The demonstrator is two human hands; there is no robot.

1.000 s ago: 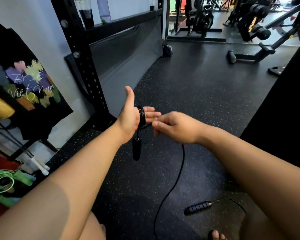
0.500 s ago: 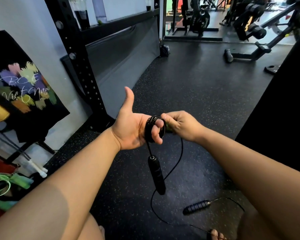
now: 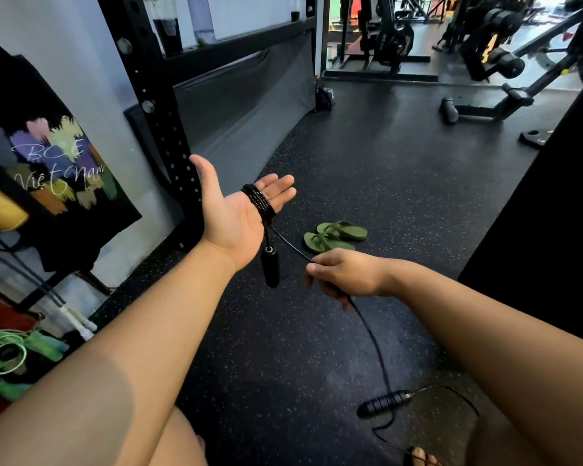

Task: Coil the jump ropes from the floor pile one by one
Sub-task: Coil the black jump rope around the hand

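My left hand is held out palm up with straight fingers, and several turns of a black jump rope are wound round those fingers. One black handle dangles below that palm. My right hand, lower and to the right, pinches the rope's free length, which runs taut up to the coil. From my right hand the cord drops to the floor, where the second black handle lies near my foot.
A pair of green sandals lies on the black rubber floor beyond my hands. A black rack post and a dark printed bag stand at the left. Green ropes lie at the lower left. Gym machines stand at the back.
My left hand has opened flat with the palm up. My right hand has moved down and away from the coil, drawing the rope taut. The sandals have come into view.
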